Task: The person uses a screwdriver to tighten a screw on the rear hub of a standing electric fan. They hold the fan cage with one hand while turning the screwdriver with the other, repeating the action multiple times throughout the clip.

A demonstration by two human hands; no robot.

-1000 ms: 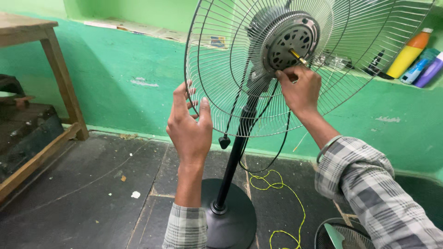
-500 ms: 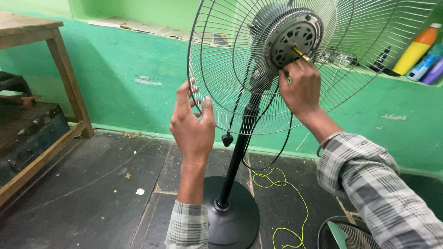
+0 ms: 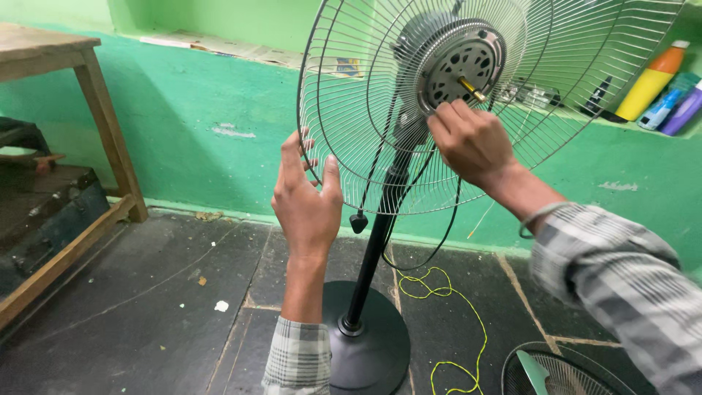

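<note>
A pedestal fan stands in front of me with only its rear wire guard (image 3: 351, 102) on, no blade. Its grey motor housing (image 3: 461, 62) has a brass shaft sticking out of the middle. My right hand (image 3: 472, 139) is inside the guard, fingers closed against the lower edge of the motor face. My left hand (image 3: 307, 197) is raised at the guard's left rim, fingers curled onto the wires. A black pole (image 3: 373, 249) runs down to the round black base (image 3: 369, 344).
A wooden table (image 3: 66, 58) stands at left over dark boxes. Bottles (image 3: 651, 84) line a green wall ledge at right. Yellow cord (image 3: 446, 307) lies on the dark stone floor. Another fan guard (image 3: 563, 369) lies at bottom right.
My right hand has slid down slightly from the shaft to the lower edge of the motor face. My left hand stays at the guard's rim. The view moved closer.
</note>
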